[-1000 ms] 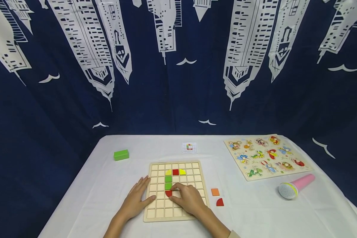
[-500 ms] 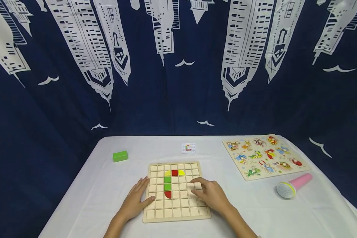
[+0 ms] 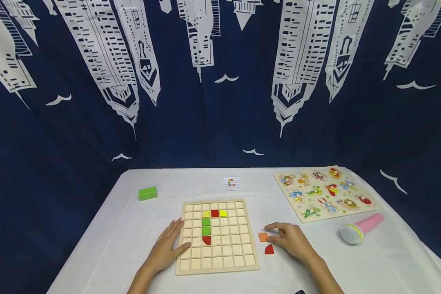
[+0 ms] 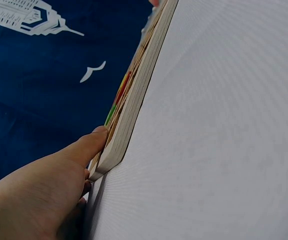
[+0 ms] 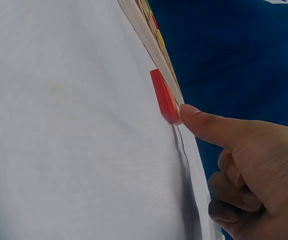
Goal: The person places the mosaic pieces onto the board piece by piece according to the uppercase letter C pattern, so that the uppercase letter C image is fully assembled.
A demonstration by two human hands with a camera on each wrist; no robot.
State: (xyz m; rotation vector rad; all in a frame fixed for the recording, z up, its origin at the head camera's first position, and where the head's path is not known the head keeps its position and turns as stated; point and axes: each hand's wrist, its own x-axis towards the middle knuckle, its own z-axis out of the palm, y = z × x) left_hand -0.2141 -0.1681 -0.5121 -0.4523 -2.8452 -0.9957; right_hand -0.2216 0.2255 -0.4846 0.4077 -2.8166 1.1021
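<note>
My left hand (image 3: pixel 168 247) rests at the left side of a wooden grid board (image 3: pixel 239 260), fingers along its edge and thumb over its top. On the board, a red square (image 3: pixel 214 213) lies between two yellow rounded pieces (image 3: pixel 223 213); two green squares (image 3: pixel 206 226) run down from the left one to a red quarter-round piece (image 3: pixel 206 240). Right of the board, my right hand (image 3: pixel 292 241) has its thumb tip at an orange square (image 3: pixel 262 237), index finger apart beyond it. A loose red quarter-round piece (image 3: pixel 269 249) lies nearer; in the right wrist view this red piece (image 5: pixel 163 97) partly hides the orange one.
Behind the board lies a small pattern card (image 3: pixel 231 183). A green block (image 3: pixel 148 193) stands at back left. An insect picture puzzle (image 3: pixel 325 194) and a pink toy microphone (image 3: pixel 361 229) are on the right. A dark blue curtain (image 3: pixel 206 134) hangs behind the white table.
My right hand has left the red quarter-round piece on the board and moved right, off the board, to the orange square. The left hand stays at the board's left edge.
</note>
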